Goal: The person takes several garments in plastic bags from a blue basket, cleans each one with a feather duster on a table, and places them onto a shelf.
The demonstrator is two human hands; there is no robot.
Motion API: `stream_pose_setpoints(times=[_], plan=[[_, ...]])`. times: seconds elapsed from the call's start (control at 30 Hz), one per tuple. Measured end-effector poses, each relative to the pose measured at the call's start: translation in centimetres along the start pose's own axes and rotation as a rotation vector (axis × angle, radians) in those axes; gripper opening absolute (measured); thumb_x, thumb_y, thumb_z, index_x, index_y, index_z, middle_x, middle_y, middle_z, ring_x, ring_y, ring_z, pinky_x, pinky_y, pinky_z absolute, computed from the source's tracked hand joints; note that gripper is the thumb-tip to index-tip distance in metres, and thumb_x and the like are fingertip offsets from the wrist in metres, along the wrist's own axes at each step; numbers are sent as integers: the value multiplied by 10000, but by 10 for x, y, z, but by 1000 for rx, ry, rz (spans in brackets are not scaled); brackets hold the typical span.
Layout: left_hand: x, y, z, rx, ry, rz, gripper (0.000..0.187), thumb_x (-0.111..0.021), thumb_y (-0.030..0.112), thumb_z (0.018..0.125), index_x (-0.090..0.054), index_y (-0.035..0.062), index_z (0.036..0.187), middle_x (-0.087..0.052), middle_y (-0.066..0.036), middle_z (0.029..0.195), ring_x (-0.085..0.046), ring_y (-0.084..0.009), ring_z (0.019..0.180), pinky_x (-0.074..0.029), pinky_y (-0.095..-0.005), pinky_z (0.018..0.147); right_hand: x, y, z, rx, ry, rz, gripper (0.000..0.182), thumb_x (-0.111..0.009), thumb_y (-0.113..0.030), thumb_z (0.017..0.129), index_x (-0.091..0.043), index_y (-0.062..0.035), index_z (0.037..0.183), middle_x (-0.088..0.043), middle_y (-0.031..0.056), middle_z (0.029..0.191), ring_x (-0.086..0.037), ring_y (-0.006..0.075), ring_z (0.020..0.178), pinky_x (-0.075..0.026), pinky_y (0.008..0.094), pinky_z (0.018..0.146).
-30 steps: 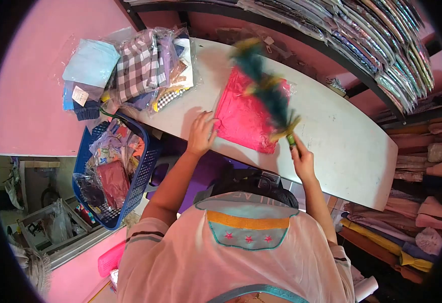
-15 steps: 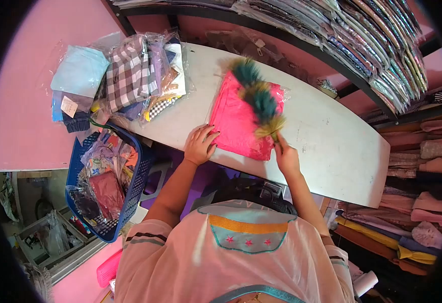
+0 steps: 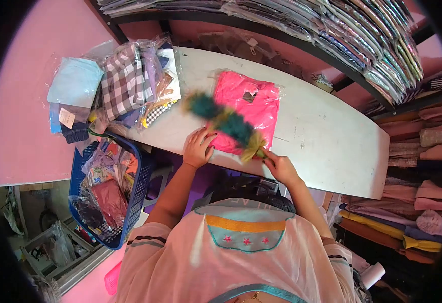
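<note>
A folded bright pink garment in clear plastic [image 3: 261, 108] lies flat on the white table [image 3: 327, 146]. My right hand [image 3: 281, 167] grips the handle of a feather duster [image 3: 231, 126], whose green and yellow feathers cross the lower left part of the garment, smeared by motion. At the garment's lower left corner, my left hand [image 3: 199, 147] rests with fingers stretched out, fingertips at the garment's edge. A small dark patch with a white piece shows near the garment's upper middle.
Bagged clothes, including a checked one [image 3: 125, 83], pile at the table's left. Below them stands a blue basket [image 3: 136, 187] of wrapped items. A shelf of packed garments [image 3: 352, 45] overhangs the back; folded fabrics [image 3: 407, 202] fill the right side.
The feather duster has swept left and down across the garment, uncovering its upper right part. My right hand has shifted slightly down and left; my left hand stays by the garment's corner.
</note>
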State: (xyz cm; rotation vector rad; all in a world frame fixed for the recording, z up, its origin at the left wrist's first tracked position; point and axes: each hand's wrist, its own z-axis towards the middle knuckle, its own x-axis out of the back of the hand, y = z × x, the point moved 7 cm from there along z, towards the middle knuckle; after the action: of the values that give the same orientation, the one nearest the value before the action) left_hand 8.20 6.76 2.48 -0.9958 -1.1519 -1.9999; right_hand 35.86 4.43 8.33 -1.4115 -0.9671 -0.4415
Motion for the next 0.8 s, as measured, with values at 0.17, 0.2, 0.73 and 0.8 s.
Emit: stream_pose_setpoints(times=[0.17,0.2,0.73,0.8], plan=[[10,9,8,3,0,-47,413,-645,176,721,-593,146,1130,-511,-75,1246,-478,-285,1155,-309,-459,1022,24,-5,-9,-143,195,198,432,-587,-193,854,-504,-172,1277,-610,247,790,-605,404,683,-479,459,609],[10,10,7,9,-11,-11,411,-643,190,728,-591,159,1135,-512,-69,1247,-473,-272,1165,-279,-483,1032,29,0,-13,-235,281,247,432,-586,-192,855,-503,-182,1280,-610,249,792,-606,402,678,-479,454,604],[-30,96,-15,-322,-350,-248,345,-617,103,719,-621,158,1059,-601,-27,1149,-558,-224,1086,-229,-519,1058,12,43,-59,-253,205,24,481,-562,-108,864,-454,-161,1329,-629,238,950,-644,360,817,-503,388,698],[-39,117,-18,-479,-434,-336,325,-584,28,717,-636,143,1016,-611,-21,1125,-582,-242,1035,-328,-455,1005,11,68,-69,-405,286,81,461,-546,-109,873,-462,-157,1324,-629,241,953,-647,360,818,-503,387,699]])
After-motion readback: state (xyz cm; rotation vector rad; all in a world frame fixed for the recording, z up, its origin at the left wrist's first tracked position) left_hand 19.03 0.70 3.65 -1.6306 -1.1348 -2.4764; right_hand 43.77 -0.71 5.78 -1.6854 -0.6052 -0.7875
